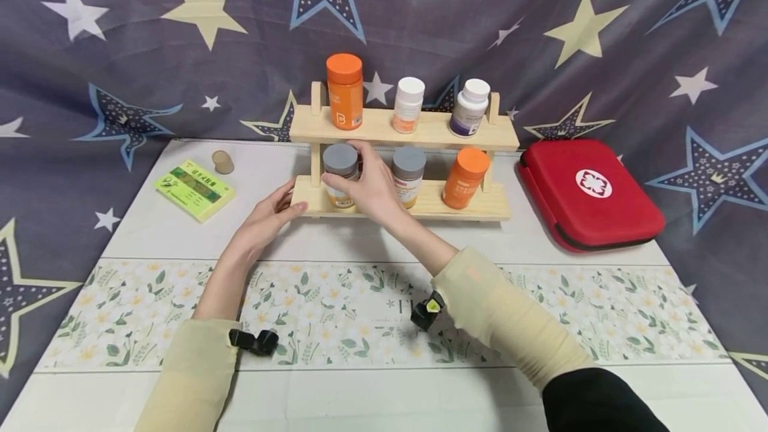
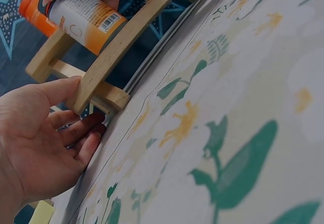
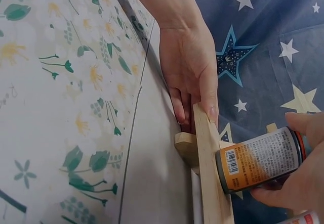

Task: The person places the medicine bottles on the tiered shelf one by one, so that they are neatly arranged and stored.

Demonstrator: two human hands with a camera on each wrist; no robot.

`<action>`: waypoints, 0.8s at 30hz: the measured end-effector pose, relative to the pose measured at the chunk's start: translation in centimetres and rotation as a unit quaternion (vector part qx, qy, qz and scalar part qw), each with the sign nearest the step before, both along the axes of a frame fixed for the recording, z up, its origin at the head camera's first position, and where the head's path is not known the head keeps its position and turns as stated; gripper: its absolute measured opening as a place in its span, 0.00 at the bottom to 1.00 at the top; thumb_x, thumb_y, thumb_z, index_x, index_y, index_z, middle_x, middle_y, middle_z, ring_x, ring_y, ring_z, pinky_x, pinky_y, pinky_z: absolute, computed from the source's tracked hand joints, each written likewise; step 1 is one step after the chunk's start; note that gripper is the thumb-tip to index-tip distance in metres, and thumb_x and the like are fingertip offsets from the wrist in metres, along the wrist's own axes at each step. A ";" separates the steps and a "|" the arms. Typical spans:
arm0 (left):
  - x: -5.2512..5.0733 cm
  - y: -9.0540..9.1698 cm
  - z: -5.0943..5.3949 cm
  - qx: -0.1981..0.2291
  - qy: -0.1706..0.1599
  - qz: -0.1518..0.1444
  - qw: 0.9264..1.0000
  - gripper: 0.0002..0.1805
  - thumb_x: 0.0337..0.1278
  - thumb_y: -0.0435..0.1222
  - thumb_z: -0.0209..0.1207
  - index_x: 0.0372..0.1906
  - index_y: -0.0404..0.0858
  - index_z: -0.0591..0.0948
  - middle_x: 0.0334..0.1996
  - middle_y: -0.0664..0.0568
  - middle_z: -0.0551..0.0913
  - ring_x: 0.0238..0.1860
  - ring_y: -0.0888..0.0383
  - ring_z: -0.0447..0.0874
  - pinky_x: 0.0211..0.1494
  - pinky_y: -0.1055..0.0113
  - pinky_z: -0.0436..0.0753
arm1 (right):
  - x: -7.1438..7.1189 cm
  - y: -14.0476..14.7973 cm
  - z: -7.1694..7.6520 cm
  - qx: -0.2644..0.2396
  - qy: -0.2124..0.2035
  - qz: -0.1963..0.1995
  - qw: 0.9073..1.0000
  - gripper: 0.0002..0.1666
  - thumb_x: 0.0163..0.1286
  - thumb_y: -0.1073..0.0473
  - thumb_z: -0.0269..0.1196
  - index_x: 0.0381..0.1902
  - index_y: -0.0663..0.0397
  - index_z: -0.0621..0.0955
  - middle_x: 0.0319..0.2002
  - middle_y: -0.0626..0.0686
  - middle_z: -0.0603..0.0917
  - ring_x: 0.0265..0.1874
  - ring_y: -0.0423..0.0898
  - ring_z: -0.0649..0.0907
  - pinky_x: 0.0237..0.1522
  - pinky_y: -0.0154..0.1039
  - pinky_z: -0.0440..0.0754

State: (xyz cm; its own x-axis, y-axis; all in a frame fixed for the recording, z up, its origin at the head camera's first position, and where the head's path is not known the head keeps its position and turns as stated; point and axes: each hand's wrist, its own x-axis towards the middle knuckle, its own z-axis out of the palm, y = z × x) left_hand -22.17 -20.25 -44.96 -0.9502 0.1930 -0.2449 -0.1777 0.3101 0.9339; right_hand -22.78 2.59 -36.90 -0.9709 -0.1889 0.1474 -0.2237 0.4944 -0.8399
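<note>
On the lower tier of a two-tier wooden shelf (image 1: 372, 214), my right hand (image 1: 377, 185) grips a grey-lidded supplement bottle (image 1: 341, 182) between thumb and fingers. The bottle stands upright at the left end, its orange and white label showing in the right wrist view (image 3: 260, 158). My left hand (image 1: 262, 220) holds the shelf's left end. In the left wrist view its thumb lies against the board (image 2: 101, 64) and its fingers curl below. A second grey-lidded bottle (image 1: 409, 169) and an orange bottle (image 1: 463, 179) stand to the right on that tier.
The upper tier bears a tall orange bottle (image 1: 345, 95), a white bottle (image 1: 409, 105) and a white-and-purple bottle (image 1: 470, 109). A red first-aid case (image 1: 600, 199) lies right. A yellow-green box (image 1: 195, 190) and a small tan cap (image 1: 223, 162) lie left. A starry curtain (image 1: 444, 12) hangs behind.
</note>
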 end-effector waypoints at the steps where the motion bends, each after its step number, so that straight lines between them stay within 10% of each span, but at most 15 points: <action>1: -0.1 0.0 0.0 0.001 0.000 0.000 1.000 0.45 0.75 0.48 0.57 0.85 0.48 0.44 0.81 0.40 0.58 0.83 0.44 0.52 0.86 0.47 0.53 | 0.0 0.0 0.1 0.001 0.003 0.001 1.000 0.42 0.65 0.48 0.74 0.72 0.48 0.69 0.65 0.52 0.79 0.63 0.48 0.80 0.66 0.47 0.78; 7: -0.8 -0.2 -0.5 -0.005 0.005 -0.001 1.000 0.45 0.75 0.47 0.58 0.85 0.47 0.46 0.80 0.40 0.61 0.82 0.43 0.56 0.86 0.47 0.55 | -0.3 0.1 1.0 -0.003 0.042 0.014 0.999 0.49 0.66 0.47 0.73 0.78 0.50 0.63 0.70 0.55 0.76 0.70 0.48 0.76 0.72 0.46 0.75; 13: -1.5 0.2 -0.1 -0.123 0.040 -0.033 0.991 0.43 0.77 0.47 0.54 0.84 0.38 0.47 0.79 0.36 0.62 0.78 0.39 0.63 0.81 0.45 0.66 | -0.3 1.6 2.6 0.034 0.095 0.045 0.994 0.45 0.69 0.45 0.70 0.78 0.48 0.65 0.74 0.55 0.72 0.73 0.48 0.72 0.75 0.48 0.72; 24: -1.4 -1.6 4.7 -0.339 0.170 -0.075 0.922 0.37 0.76 0.43 0.55 0.82 0.40 0.56 0.78 0.33 0.62 0.75 0.33 0.65 0.76 0.32 0.66 | -1.6 11.5 4.9 0.179 0.267 0.053 0.945 0.37 0.70 0.50 0.71 0.74 0.50 0.74 0.69 0.59 0.75 0.65 0.56 0.77 0.70 0.53 0.75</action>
